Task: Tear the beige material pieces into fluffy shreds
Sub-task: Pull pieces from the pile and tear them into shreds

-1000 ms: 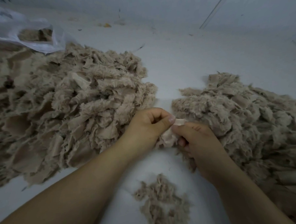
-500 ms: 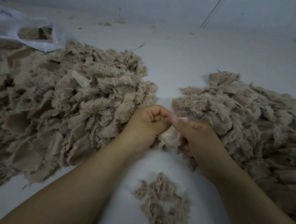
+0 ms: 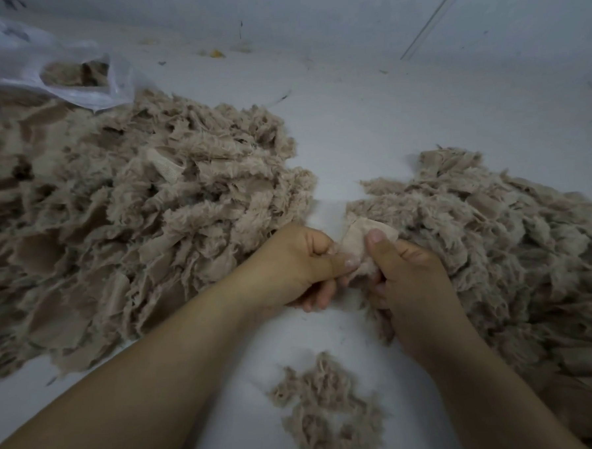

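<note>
Head view: both hands meet at centre frame on one beige piece [image 3: 356,241]. Left hand [image 3: 298,263] has fingers curled under and the thumb pressed onto the piece's left edge, pinching it. Right hand [image 3: 408,273] grasps the right side, thumb up on the smooth backing, fingers wrapped underneath. The fingertips of both hands are mostly hidden below the piece, and its lower half is covered by the hands, so I can't tell how far it is torn.

The piece sits just above the white surface [image 3: 368,124], in the gap between two heaps. Left heap [image 3: 143,218] is big, a mix of flat backing and fluffy faces, cut off at the left edge and blurred there. Right heap [image 3: 494,234] touches the right hand's knuckles and runs out of frame right and bottom. A small pile of shreds [image 3: 326,411] lies near the bottom between the forearms, its lower end cut off.

Top left: a clear plastic bag [image 3: 75,88] resting on the left heap, with more beige stuff inside, details hard to make out. Small specks of debris on the surface at the back, too small to identify.
</note>
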Demonstrator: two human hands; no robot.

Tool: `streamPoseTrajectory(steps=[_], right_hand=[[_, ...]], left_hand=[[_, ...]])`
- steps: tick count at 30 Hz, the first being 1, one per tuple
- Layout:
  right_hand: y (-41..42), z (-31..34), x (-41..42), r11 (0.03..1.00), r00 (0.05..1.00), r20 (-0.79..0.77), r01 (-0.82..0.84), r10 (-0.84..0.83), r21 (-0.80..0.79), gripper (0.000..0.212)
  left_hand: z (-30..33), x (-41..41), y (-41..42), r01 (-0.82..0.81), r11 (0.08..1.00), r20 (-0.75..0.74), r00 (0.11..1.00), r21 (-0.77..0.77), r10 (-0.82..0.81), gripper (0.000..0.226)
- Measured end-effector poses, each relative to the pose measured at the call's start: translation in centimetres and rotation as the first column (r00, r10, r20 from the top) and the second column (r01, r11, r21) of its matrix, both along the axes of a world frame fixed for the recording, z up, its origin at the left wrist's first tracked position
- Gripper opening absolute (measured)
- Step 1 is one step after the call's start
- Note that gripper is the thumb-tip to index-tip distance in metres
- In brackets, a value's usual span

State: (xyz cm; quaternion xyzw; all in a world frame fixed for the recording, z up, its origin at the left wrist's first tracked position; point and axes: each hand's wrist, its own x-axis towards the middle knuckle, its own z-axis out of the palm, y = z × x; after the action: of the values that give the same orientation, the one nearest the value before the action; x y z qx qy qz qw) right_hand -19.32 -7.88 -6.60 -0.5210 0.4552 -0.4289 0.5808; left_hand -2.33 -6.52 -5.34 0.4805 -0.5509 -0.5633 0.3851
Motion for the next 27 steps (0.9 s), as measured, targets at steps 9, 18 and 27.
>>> streamPoseTrajectory(steps=[9,18,27], right_hand=[[-0.3,0.2,0.0,0.991,0.993,0.049,0.106,-0.110,0.080,0.053],[0.3,0.9,-0.3,0.999,0.988,0.142,-0.054,0.053,-0.002,0.036],[-0.6,0.5,-0.3,0.993,0.988,0.151,0.012,-0.030,0.118,0.049]], left_hand=[[-0.3,1.9,0.1,0.437,0.897,-0.174,0.880,-0.062,-0.441,0.032],[-0.3,0.9,0.0,0.197,0.978,-0.151,0.971,0.063,-0.185,0.038],[-0.1,-0.3,-0.4,-0.344,0.930,-0.470,0.848,-0.131,0.247,0.043]])
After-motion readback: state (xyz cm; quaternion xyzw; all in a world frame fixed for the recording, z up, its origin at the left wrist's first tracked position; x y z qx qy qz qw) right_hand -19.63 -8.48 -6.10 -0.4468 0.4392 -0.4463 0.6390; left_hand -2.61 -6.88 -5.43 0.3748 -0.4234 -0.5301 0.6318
